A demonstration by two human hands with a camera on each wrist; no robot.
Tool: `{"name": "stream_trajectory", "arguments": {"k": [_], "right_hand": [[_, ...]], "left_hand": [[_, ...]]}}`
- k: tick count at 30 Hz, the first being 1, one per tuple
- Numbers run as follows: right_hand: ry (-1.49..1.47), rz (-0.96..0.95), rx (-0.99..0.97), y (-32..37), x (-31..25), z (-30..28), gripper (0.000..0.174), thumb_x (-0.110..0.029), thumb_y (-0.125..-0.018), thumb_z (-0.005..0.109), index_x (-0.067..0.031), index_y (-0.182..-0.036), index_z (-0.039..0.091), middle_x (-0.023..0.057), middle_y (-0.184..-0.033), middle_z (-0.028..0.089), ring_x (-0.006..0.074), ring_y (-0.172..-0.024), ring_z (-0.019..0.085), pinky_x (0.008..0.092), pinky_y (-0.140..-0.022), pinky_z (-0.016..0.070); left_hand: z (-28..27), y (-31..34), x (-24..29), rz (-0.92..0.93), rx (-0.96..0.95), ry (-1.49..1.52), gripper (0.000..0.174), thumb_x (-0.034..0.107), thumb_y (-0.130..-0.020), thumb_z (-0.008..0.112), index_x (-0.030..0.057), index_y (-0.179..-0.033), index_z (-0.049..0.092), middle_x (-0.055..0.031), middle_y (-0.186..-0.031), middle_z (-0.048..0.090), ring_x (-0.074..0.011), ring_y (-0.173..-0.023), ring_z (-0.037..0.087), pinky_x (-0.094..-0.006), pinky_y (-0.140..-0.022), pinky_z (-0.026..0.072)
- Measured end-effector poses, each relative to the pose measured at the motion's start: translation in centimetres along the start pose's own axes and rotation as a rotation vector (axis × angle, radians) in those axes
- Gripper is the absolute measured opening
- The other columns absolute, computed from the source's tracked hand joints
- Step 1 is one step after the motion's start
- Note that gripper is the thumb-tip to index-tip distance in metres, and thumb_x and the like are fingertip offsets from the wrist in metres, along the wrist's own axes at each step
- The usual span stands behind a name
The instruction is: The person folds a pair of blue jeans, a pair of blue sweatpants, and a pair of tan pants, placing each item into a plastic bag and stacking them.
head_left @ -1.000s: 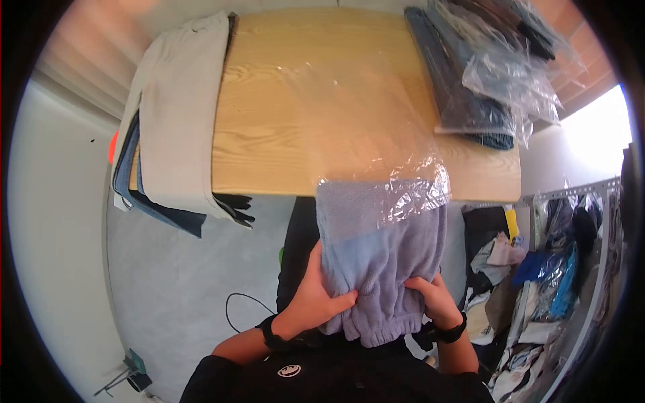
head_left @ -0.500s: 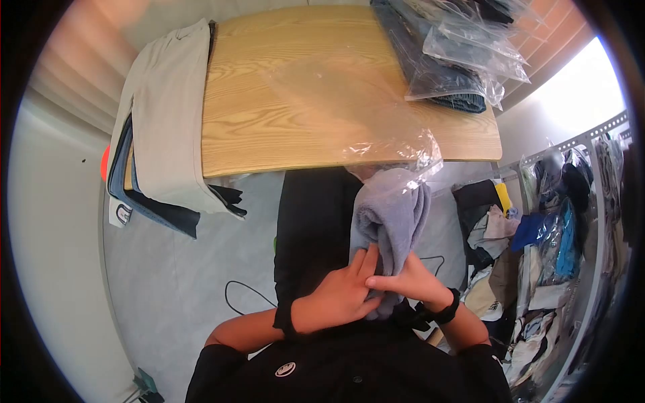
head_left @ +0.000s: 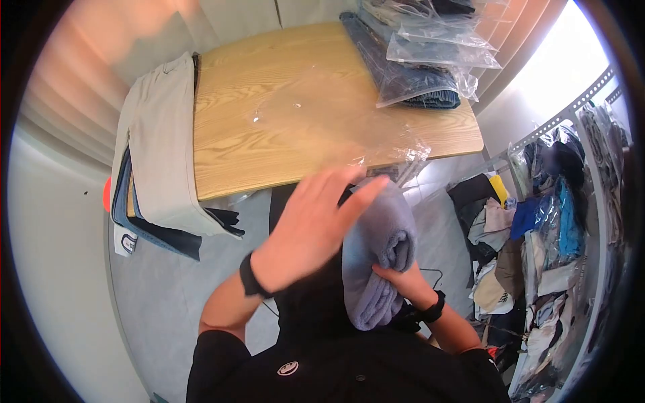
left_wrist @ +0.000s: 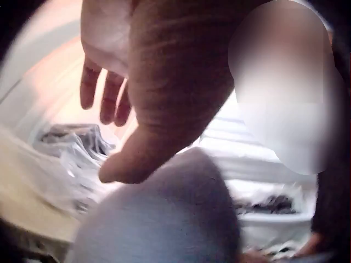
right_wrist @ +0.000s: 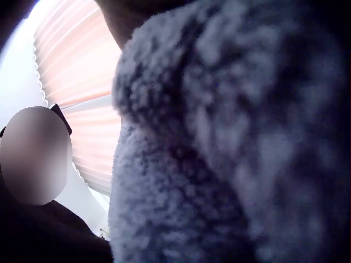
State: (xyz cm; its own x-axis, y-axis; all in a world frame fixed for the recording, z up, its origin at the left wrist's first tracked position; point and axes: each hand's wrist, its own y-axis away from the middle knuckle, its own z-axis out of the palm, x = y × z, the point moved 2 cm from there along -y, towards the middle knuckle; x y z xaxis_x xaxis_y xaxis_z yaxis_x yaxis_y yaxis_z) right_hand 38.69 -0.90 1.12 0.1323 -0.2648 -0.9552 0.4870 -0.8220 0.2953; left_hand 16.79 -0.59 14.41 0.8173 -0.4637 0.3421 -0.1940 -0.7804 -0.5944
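A lavender-grey plush garment (head_left: 379, 228) is doubled over into a thick bundle in front of the body. My right hand (head_left: 408, 283) grips its right side, thumb on the cloth and the other fingers mostly hidden behind it. Up and to the left of the bundle, my left hand (head_left: 312, 218) has its fingers stretched out. In the left wrist view, the left thumb (left_wrist: 129, 164) overlaps the top of the blurred cloth (left_wrist: 164, 219). Fuzzy pile (right_wrist: 175, 192) fills most of the right wrist view. A clear plastic bag (head_left: 322, 114) lies on the table just beyond the garment.
Beige trousers (head_left: 161, 134) and jeans (head_left: 124, 195) drape over the left end of the wooden table (head_left: 235, 114). Bagged jeans (head_left: 430, 97) are stacked at the back right. A metal rack (head_left: 588, 168) with clothes stands at right, beside piled garments (head_left: 497, 221).
Both hands held the garment spread out, its far part overlapped by the bag; it was then folded over. Now my left hand is off it, up and left, while the right keeps its grip.
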Motion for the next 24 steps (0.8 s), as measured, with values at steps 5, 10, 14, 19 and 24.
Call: {"name": "stream_trajectory", "arguments": {"k": [5,10,14,19,24], "right_hand": [[0.021,0.068,-0.038,0.5,0.4,-0.2,0.061,-0.011,-0.073,0.077,0.0014,-0.127,0.052,0.0111,-0.120,0.059,0.0210,-0.111,0.056,0.0350,-0.097,0.0445],[0.042,0.106,-0.026,1.2,0.8,-0.7,0.062,-0.009,-0.072,0.076,0.0014,-0.128,0.051,0.0111,-0.122,0.058,0.0224,-0.113,0.055,0.0355,-0.098,0.0440],[-0.022,0.134,-0.013,1.3,1.6,-0.8,0.058,-0.009,-0.075,0.075,0.0014,-0.128,0.052,0.0095,-0.121,0.058,0.0215,-0.112,0.055,0.0348,-0.097,0.0445],[-0.031,0.162,-0.008,1.3,3.1,-1.2,0.052,-0.009,-0.077,0.075,0.0006,-0.124,0.055,0.0078,-0.118,0.060,0.0205,-0.108,0.057,0.0343,-0.094,0.0458],[-0.065,0.218,-0.012,1.1,3.7,-1.6,0.048,-0.008,-0.076,0.073,-0.0004,-0.121,0.057,0.0065,-0.112,0.060,0.0200,-0.102,0.057,0.0348,-0.090,0.0466]], "left_hand": [[4.8,-2.3,-5.7,0.155,-0.009,-0.093,0.019,0.007,-0.081,0.067,0.0104,-0.099,0.066,-0.0067,-0.094,0.066,-0.0263,-0.093,0.061,-0.0364,-0.083,0.0444],[0.1,-4.6,-9.7,-0.434,0.594,0.435,0.009,0.019,-0.094,0.063,0.0103,-0.094,0.066,-0.0016,-0.092,0.067,-0.0129,-0.092,0.060,-0.0284,-0.074,0.0435],[-4.1,-3.5,-14.0,-0.649,1.201,0.924,0.014,0.019,-0.099,0.057,0.0082,-0.107,0.057,-0.0029,-0.103,0.064,-0.0116,-0.093,0.059,-0.0284,-0.072,0.0456],[-3.8,0.3,-14.4,-0.597,1.514,1.079,0.015,0.016,-0.100,0.054,0.0063,-0.111,0.051,-0.0050,-0.105,0.062,-0.0155,-0.097,0.060,-0.0323,-0.082,0.0511],[-2.7,5.7,-17.8,-0.574,1.591,1.382,0.020,0.015,-0.097,0.057,0.0071,-0.115,0.052,-0.0074,-0.112,0.059,-0.0195,-0.108,0.058,-0.0391,-0.091,0.0506]]}}
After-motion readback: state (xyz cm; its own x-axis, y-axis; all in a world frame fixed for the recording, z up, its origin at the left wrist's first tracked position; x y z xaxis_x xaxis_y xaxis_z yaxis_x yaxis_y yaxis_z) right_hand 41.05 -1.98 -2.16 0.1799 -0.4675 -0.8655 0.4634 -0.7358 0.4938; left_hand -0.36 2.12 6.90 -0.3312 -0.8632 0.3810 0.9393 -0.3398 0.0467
